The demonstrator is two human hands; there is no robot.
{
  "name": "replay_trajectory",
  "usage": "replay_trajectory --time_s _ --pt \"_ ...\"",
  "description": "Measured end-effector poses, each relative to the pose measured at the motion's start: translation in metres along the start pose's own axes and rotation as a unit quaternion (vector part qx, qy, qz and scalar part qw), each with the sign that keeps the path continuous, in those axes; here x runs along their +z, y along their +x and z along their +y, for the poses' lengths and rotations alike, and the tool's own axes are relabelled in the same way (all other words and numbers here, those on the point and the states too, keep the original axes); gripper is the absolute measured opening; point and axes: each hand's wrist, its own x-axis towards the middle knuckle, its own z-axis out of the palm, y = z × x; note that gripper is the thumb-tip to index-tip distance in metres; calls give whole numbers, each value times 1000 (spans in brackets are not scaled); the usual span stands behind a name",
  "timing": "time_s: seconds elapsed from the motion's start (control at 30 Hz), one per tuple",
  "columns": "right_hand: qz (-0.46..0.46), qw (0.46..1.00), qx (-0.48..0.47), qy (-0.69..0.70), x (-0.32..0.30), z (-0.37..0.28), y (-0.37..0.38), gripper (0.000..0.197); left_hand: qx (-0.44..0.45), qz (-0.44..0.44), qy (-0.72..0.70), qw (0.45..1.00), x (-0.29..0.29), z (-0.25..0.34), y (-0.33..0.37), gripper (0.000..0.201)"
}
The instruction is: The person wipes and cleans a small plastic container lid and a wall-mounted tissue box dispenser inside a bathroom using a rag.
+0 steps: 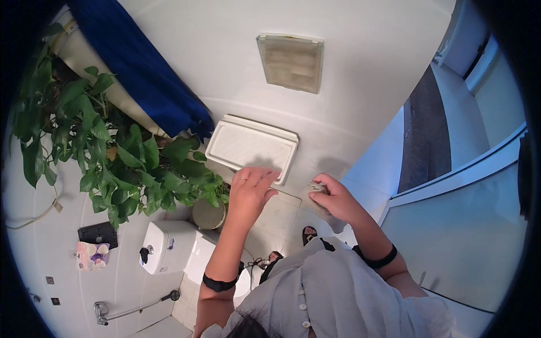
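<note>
My left hand (248,190) is raised at the near edge of a white rectangular tray-like shelf (253,141) on the white wall. Its fingers are stretched out and hold nothing. Whether they touch the shelf's rim I cannot tell. To the right of the shelf, my right hand (333,198) is closed around a crumpled greyish-beige cloth (316,187). Part of the cloth hangs below the fingers, and the palm side is hidden.
A leafy green plant (135,160) spreads at left beside a blue towel (141,62). Below it stand a bin (209,214) and a white toilet tank (165,246). A flat translucent box (291,63) is on the wall above the shelf. A frosted glass panel (456,225) stands at right.
</note>
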Motion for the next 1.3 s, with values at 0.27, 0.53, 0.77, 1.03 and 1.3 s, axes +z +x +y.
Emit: replay_trajectory --time_s 0.27,0.53,0.77,1.03,1.3 --pt "-77 997 14 -5 -29 8 16 27 62 2 44 997 0 -5 20 21" --pt "-91 995 -44 -14 -35 15 31 27 -13 13 -62 998 -31 -10 45 20" --pt "-158 976 -52 143 -18 -24 48 31 4 22 -78 997 -41 -18 46 17" --pt "-88 984 -25 154 32 -76 90 47 80 6 1 997 -39 -13 39 25" --pt "-53 982 -13 179 49 -68 75 31 4 43 3 999 -48 -3 -15 40"
